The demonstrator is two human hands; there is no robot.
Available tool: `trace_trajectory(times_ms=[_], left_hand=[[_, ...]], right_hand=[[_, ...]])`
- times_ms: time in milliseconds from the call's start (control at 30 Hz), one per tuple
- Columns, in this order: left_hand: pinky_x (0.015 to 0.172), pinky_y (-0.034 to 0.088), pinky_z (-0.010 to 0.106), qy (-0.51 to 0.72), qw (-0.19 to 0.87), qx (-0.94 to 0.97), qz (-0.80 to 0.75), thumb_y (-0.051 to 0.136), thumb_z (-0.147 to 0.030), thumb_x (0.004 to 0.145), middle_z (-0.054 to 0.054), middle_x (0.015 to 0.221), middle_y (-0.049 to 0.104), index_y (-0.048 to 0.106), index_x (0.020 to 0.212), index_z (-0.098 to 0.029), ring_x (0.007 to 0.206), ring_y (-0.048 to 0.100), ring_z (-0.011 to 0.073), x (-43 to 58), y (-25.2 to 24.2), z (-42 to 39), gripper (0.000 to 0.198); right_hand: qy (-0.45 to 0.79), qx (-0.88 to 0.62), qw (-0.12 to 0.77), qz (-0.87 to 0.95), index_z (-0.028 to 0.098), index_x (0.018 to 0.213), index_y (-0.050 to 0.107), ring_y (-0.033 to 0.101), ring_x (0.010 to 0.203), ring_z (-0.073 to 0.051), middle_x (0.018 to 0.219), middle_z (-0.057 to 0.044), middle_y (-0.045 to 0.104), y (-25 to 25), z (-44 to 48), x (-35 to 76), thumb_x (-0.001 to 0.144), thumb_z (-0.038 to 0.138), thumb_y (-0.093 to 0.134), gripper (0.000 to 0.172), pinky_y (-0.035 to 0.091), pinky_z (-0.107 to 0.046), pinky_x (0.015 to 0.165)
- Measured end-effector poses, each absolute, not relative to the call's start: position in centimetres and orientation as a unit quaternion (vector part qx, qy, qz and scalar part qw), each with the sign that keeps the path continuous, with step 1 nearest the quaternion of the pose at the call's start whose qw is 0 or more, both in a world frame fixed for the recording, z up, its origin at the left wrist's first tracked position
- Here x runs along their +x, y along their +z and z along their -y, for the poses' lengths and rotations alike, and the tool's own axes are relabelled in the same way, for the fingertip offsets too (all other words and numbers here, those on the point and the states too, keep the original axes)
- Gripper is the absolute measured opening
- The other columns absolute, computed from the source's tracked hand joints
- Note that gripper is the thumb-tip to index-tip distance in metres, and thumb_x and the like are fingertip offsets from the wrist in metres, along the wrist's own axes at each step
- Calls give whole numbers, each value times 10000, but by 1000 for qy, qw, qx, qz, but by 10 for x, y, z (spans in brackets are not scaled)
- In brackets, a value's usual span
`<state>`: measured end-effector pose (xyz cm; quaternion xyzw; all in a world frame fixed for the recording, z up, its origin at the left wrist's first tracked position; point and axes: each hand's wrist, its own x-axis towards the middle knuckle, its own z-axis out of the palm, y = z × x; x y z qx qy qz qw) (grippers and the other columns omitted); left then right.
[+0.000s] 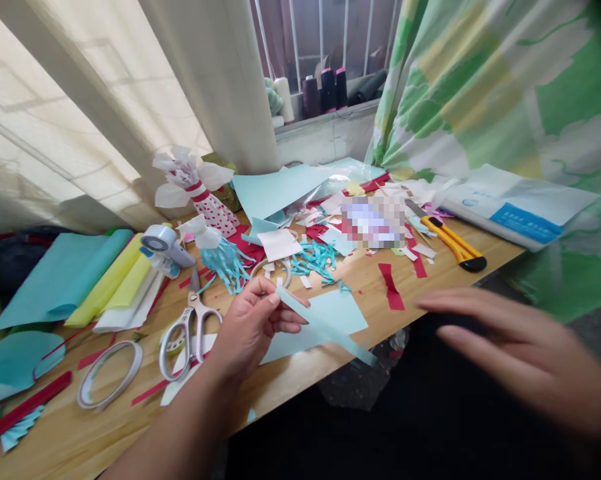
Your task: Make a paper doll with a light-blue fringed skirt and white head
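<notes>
My left hand (263, 312) pinches one end of a narrow light-blue paper strip (333, 329) between thumb and fingers. The strip slants down to the right, its far end hanging past the table's front edge. Beneath it lies a light-blue paper sheet (343, 310). My right hand (520, 357) is off to the right in front of the table, blurred, with its thumb and fingers apart and nothing between them. Left of my left hand rest silver scissors (193, 327), their blades pointing away from me.
A yellow utility knife (455, 243) lies at the right, near a white-and-blue packet (520, 207). Paper scraps and blue fringe (313, 260) cover the middle. A tape roll (110, 375), folded coloured paper (75, 270) and a dotted paper figure (205, 203) are on the left.
</notes>
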<state>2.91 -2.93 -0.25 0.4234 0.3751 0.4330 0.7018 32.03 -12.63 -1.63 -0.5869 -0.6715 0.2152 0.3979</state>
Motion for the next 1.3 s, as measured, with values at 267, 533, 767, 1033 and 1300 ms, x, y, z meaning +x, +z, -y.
trace_trajectory(times_ms=[267, 533, 767, 1033, 1300], left_hand=[[559, 529, 204, 449, 703, 434, -342, 598, -189, 810, 13, 692, 715, 476, 760, -176, 598, 674, 123, 25, -4, 36, 132], [582, 520, 197, 443, 714, 424, -338, 584, -172, 817, 15, 660, 713, 520, 753, -160, 599, 663, 111, 24, 0, 40, 91], [539, 511, 190, 422, 735, 408, -338, 583, -181, 807, 41, 624, 714, 499, 746, -152, 543, 660, 114, 24, -2, 40, 107], [521, 505, 188, 415, 738, 390, -363, 574, -165, 799, 44, 577, 697, 497, 722, -152, 509, 643, 110, 24, -1, 39, 110], [557, 528, 219, 449, 720, 383, -365, 672, -193, 721, 4, 614, 673, 555, 775, -152, 552, 642, 115, 23, -3, 38, 135]], right_hand=[[409, -460, 396, 681, 201, 1120, 601, 576, 599, -115, 717, 3, 623, 10, 59, 197, 799, 244, 599, 324, 488, -229, 552], [431, -457, 411, 661, 229, 1067, 666, 456, 494, -71, 598, 46, 530, 10, 66, 199, 758, 123, 588, 336, 385, -174, 450], [298, -412, 443, 738, 186, 1091, 654, 539, 571, -90, 674, 11, 610, -1, 69, 199, 797, 99, 577, 316, 442, -198, 536], [50, -365, 375, 851, 95, 1217, 564, 507, 613, -153, 679, -52, 574, -17, 70, 204, 855, 98, 517, 366, 420, -281, 546], [-58, -362, 325, 872, 75, 1231, 541, 491, 620, -172, 662, -53, 563, -23, 67, 201, 851, 90, 515, 381, 394, -306, 547]])
